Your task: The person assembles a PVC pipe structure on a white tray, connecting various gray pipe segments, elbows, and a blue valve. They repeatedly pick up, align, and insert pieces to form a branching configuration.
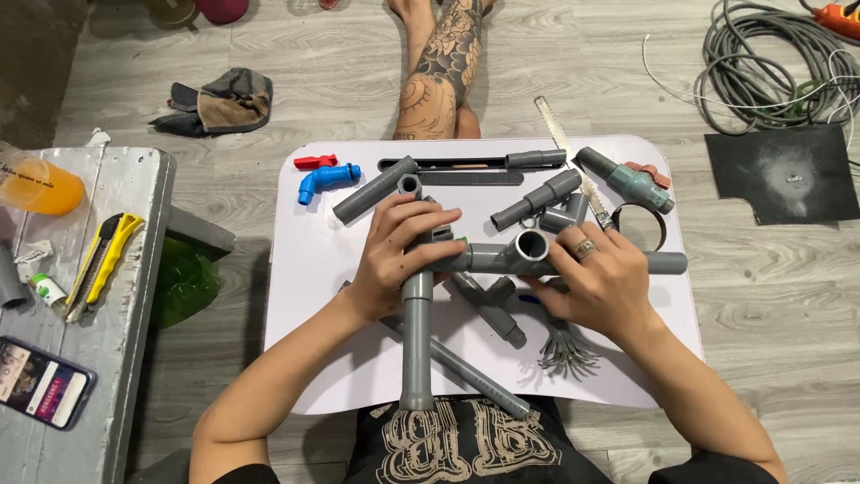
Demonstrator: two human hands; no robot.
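Nearest the lens: a black shirt with a pale print (466, 444), and just above it the lower end of a grey pipe assembly (417, 341), one straight leg pointing down toward the body, a crossbar running rightward through a tee fitting (528, 249) with its open mouth facing up. Held over the middle of a small white table (305, 296). Left hand (394, 260) wrapped around the joint where leg meets crossbar, fingers curled shut over the top of it. Right hand (598, 280) laid over the crossbar just right of the tee, fingers bent down onto the pipe, a ring on one finger; grip pressing rather than fully closed.

Under the assembly, loose grey pipe lengths (475, 367) and a small bundle of metal prongs (563, 350). Farther up the table, more grey pieces (376, 190), a blue tap (324, 181) beside a red handle (313, 161), a grey valve (627, 179), a metal ruler (564, 148).

Beyond the table, a tattooed leg (441, 67) stretched out on the wooden floor. Off left, a grey bench (116, 341) with a yellow utility knife (106, 264), a phone (40, 381), an orange cup (40, 186). Top right, coiled grey cable (761, 63).
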